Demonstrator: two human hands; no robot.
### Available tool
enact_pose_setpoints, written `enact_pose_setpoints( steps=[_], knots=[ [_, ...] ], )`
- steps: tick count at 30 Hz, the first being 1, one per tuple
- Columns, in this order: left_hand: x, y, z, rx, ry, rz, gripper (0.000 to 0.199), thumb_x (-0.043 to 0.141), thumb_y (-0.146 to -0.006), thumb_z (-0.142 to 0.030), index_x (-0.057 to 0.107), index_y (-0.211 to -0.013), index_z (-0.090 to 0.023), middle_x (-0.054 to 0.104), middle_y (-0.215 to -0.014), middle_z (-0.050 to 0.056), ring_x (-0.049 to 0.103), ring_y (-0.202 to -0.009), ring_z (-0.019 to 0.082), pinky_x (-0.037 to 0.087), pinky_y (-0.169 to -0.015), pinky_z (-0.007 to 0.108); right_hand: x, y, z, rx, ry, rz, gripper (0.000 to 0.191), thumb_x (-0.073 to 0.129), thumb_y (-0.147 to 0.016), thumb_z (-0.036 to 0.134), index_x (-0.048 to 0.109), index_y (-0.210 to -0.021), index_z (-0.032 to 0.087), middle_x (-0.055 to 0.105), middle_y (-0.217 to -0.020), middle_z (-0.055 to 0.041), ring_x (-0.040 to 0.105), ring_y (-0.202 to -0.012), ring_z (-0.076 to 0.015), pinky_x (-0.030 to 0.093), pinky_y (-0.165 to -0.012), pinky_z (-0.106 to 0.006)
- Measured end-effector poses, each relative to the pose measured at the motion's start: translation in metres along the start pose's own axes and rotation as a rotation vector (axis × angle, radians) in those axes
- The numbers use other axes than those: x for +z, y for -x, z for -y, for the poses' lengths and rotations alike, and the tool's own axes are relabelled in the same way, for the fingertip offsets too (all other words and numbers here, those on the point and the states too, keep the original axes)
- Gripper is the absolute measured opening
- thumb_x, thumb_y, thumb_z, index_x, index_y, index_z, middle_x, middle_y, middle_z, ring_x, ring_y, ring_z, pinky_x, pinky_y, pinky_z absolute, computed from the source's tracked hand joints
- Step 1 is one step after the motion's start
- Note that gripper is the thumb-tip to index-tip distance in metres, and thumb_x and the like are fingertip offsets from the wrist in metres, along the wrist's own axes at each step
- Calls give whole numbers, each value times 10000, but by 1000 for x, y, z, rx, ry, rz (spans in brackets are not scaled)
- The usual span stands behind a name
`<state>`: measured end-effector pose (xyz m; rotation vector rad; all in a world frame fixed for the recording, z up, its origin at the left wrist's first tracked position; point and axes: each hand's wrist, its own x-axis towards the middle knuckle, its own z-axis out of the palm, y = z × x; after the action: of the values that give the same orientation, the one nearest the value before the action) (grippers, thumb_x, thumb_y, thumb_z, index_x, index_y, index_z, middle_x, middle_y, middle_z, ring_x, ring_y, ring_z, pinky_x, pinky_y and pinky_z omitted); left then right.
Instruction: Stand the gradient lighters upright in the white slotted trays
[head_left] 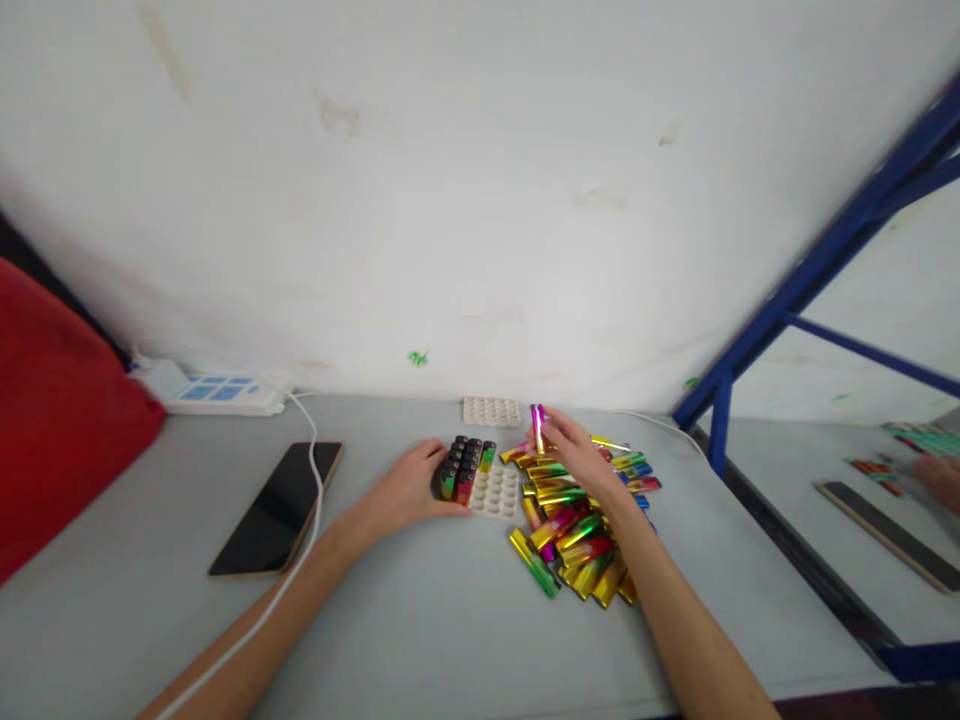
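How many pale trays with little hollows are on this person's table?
2. One tray, partly filled, is at the left hand; the other sits farther back, near the wall. More could hide under the shiny pile.

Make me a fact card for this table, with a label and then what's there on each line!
Left hand: the left hand is at the filled end of a white tray
Right hand: the right hand holds up a shiny purple tube
In the tray: dark-topped tubes on the left, bare holes on the right
Pile: shiny colourful tubes under and around the right forearm
By the wall: a second tray, a power strip
Left side: phone, white cable crossing over it
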<state>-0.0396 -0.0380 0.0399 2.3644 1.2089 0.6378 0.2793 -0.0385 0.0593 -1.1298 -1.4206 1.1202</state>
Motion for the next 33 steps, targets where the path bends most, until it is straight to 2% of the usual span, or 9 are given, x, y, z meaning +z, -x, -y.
enact_pose_setpoints(
  steps=[2,5,8,11,15,22,26,29,33],
  knots=[
    [0,1,0,-12,2,3,784,993,-647,-720,792,-1214,-218,769,-1299,154,736,-1233,406,585,-1149,510,12,2,1,-1,-59,-25,467,727,-910,675,631,-1129,275,711,-916,-4,680,-701,-181,608,-675,-338],
    [2,1,2,-12,4,-4,793,1000,-635,-725,788,-1215,-227,765,-1318,156,727,-1262,413,579,-1170,518,27,2,1,-17,-65,-62,498,716,-911,733,549,-1063,290,620,-795,65,497,-532,-116,433,-509,-249],
    [3,0,3,-1,7,-5,779,995,-650,-723,778,-1212,-229,759,-1325,150,728,-1256,405,580,-1176,520,36,5,2,-15,31,-110,545,597,-961,837,500,-1006,303,473,-639,110,382,-480,-124,308,-462,-237],
    [3,1,2,5,10,-11,748,995,-667,-691,767,-1211,-230,757,-1311,147,721,-1259,405,579,-1177,532,38,11,6,-100,253,-195,582,474,-1026,847,495,-849,292,450,-605,73,445,-547,-162,353,-510,-271],
    [1,2,-1,4,15,4,726,994,-676,-679,758,-1203,-240,751,-1293,130,722,-1239,388,584,-1159,522,34,20,14,-195,535,-273,580,558,-1028,710,454,-660,274,505,-590,32,465,-604,-170,359,-598,-307],
    [1,2,-1,-6,-3,2,742,983,-671,-724,758,-1170,-224,747,-1262,133,725,-1211,388,588,-1138,530,36,21,9,-126,558,-351,471,519,-995,538,424,-608,287,518,-545,21,461,-578,-176,318,-591,-315],
    [1,2,-2,-5,13,-7,718,1011,-658,-663,764,-1190,-249,761,-1275,115,727,-1225,383,583,-1164,501,39,22,6,-137,528,-312,489,511,-1063,627,478,-714,286,590,-617,15,534,-621,-202,377,-617,-320],
    [0,2,-3,-6,8,-1,723,1014,-659,-643,770,-1213,-247,768,-1294,121,723,-1249,394,578,-1172,508,41,25,8,-160,503,-170,449,428,-1143,613,558,-869,282,650,-708,1,621,-678,-229,465,-665,-334],
    [0,3,-3,5,18,-7,755,1009,-666,-656,770,-1250,-241,772,-1308,128,713,-1276,395,574,-1172,504,42,31,12,-336,669,-58,443,411,-1184,566,593,-904,274,724,-956,-79,703,-923,-262,549,-854,-372]
  ],
)
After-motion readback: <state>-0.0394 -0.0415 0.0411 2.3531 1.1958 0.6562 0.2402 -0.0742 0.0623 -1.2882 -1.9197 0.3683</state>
